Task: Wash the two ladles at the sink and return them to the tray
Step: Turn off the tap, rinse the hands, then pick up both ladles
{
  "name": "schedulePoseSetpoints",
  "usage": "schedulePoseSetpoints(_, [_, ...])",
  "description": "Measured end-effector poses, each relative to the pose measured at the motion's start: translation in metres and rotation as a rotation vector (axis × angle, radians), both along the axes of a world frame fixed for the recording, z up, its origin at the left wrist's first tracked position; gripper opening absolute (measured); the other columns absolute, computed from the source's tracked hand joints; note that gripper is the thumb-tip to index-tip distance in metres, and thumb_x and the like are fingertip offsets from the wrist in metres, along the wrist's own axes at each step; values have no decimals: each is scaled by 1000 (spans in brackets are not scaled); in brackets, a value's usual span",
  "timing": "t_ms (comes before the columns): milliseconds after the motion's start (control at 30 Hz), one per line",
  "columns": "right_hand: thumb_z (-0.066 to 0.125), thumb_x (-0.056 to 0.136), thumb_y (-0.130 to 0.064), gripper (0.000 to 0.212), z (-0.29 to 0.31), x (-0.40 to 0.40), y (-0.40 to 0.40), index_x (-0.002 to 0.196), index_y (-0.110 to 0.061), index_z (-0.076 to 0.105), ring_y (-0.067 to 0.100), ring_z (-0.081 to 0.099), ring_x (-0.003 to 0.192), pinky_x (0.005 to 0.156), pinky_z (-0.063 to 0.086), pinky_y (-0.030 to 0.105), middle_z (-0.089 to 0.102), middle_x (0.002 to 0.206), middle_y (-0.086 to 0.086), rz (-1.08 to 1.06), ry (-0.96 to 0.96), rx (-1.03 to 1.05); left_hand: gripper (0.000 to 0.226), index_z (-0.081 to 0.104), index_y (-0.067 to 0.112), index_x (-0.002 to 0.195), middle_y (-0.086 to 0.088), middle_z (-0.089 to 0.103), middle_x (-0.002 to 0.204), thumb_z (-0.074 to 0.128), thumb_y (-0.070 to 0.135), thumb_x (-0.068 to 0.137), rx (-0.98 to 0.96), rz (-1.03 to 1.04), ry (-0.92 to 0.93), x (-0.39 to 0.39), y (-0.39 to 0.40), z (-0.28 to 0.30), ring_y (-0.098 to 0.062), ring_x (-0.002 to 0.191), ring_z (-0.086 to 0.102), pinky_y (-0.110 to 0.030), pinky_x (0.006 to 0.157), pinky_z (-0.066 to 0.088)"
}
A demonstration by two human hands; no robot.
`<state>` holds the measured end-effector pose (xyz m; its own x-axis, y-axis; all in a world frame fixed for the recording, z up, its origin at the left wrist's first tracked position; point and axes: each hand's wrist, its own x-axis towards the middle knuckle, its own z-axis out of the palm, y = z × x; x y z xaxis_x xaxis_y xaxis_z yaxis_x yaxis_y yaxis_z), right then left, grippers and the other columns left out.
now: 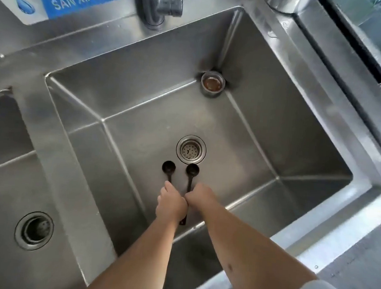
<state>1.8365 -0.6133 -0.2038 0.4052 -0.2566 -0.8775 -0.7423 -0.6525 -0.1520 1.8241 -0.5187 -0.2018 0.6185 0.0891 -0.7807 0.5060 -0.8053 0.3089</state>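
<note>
Two small black ladles are held side by side over the floor of the steel sink, bowls pointing away from me toward the drain. My left hand is closed around the handle of the left ladle. My right hand is closed around the handle of the right ladle. The two fists touch each other. A black handle end sticks out below my left hand. No tray is in view.
The round drain strainer lies just beyond the ladle bowls. An overflow pipe stands in the far right corner. The faucet base sits on the back ledge, no water running. A second basin with its drain is on the left.
</note>
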Motion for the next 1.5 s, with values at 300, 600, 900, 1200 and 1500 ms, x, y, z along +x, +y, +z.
schedulePoseSetpoints(300, [60, 85, -28, 23, -51, 4, 6, 106, -21, 63, 30, 63, 107, 82, 47, 33, 67, 116, 7, -145, -28, -91, 27, 48, 8, 115, -16, 49, 123, 50, 22, 92, 107, 297, -62, 15, -1, -48, -38, 115, 50, -47, 91, 46])
schedulePoseSetpoints(600, [56, 90, -21, 23, -29, 8, 6, 110, -12, 65, 33, 62, 107, 79, 46, 31, 67, 116, 14, -67, -67, 26, 16, 62, 4, 87, -19, 69, 97, 56, 18, 91, -56, 210, -38, 33, 10, -39, -34, 91, 67, -30, 73, 50])
schedulePoseSetpoints(900, [56, 89, -25, 23, 76, 4, 6, 68, -19, 60, 21, 60, 66, 59, 44, 27, 61, 64, -1, -106, -300, 175, 16, 62, 14, 86, 2, 57, 48, 51, 19, 97, -478, 576, -71, 30, 43, 73, -19, 52, 59, -24, 44, 40])
schedulePoseSetpoints(1200, [62, 88, -16, 21, 187, -29, 8, 69, -22, 67, 5, 49, 38, 45, 38, 21, 56, 44, -11, -273, -428, 380, 9, 66, 22, 97, -7, 67, 77, 69, 24, 88, -662, 659, -91, -18, 95, 189, -15, 58, 69, -30, 54, 55])
schedulePoseSetpoints(1500, [61, 93, -10, 9, 240, -43, 39, 85, -9, 65, 15, 65, 48, 44, 47, 21, 51, 58, -1, -265, -397, 564, 11, 66, 9, 92, -4, 66, 64, 60, 18, 94, -706, 627, -226, -50, 122, 246, -16, 55, 60, -29, 55, 50])
